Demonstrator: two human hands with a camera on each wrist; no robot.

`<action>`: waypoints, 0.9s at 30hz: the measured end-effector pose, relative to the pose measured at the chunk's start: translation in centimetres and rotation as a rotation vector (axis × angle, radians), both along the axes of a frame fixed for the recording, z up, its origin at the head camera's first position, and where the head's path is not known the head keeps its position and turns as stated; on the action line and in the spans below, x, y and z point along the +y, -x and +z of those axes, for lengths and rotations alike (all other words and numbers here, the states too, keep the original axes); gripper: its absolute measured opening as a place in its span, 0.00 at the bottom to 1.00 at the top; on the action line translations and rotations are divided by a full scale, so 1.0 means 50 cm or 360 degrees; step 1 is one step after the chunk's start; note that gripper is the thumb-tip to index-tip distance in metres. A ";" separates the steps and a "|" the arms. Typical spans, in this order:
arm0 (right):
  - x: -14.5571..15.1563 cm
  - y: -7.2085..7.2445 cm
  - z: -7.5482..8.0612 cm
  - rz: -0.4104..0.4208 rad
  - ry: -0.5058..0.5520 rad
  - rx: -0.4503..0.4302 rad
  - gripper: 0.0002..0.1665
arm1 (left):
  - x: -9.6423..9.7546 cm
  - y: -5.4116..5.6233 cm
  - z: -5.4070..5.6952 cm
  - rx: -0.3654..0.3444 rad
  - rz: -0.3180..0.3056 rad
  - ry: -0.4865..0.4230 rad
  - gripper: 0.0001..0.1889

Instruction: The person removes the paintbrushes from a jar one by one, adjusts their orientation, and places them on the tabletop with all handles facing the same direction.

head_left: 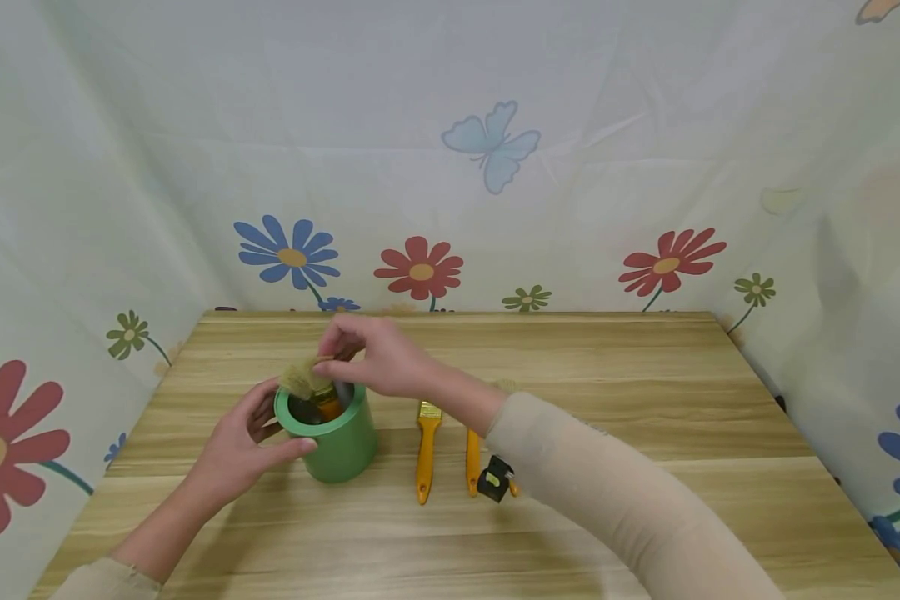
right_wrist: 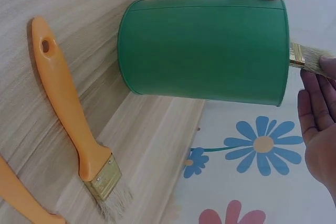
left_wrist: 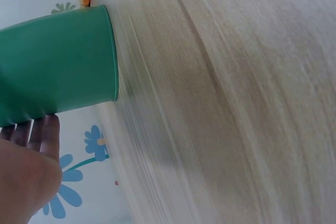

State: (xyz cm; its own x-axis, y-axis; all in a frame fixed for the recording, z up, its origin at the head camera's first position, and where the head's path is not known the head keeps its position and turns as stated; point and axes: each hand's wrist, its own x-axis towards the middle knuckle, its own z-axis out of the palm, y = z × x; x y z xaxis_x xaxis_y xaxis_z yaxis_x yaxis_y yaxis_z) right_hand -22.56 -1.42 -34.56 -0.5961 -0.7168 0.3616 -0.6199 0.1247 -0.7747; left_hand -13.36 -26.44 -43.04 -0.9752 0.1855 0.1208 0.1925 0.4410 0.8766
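Observation:
A green cylindrical container (head_left: 341, 454) stands upright on the left part of the table. My left hand (head_left: 240, 446) holds it at the rim, its thumb at the near side and its fingers around the left side. Over the opening, my right hand (head_left: 382, 358) pinches a paintbrush (right_wrist: 299, 55) by its pale bristles. That brush's metal ferrule shows at the mouth in the right wrist view, and its handle is hidden inside the container. More pale bristles (head_left: 296, 380) show at the left of the rim; whether they belong to a second brush I cannot tell.
Right of the container lies an orange-handled paintbrush (head_left: 425, 454). Beside it are another orange handle (head_left: 473, 467) and a small black object (head_left: 495, 479) with a yellow-green patch, which partly covers a further orange tip. My right sleeve (head_left: 607, 483) hides part of the wooden table (head_left: 667, 358).

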 end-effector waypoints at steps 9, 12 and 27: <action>0.012 0.003 0.026 -0.0066 0.0106 -0.0008 0.09 | 0.000 0.002 -0.004 0.0017 -0.0002 -0.0004 0.44; 0.019 0.004 0.038 -0.0114 0.0135 -0.0013 0.09 | -0.001 0.003 -0.005 0.0028 0.0000 0.0002 0.44; 0.074 0.015 0.107 -0.0244 0.0398 -0.0016 0.09 | -0.002 0.004 -0.009 0.0034 0.0004 -0.0007 0.45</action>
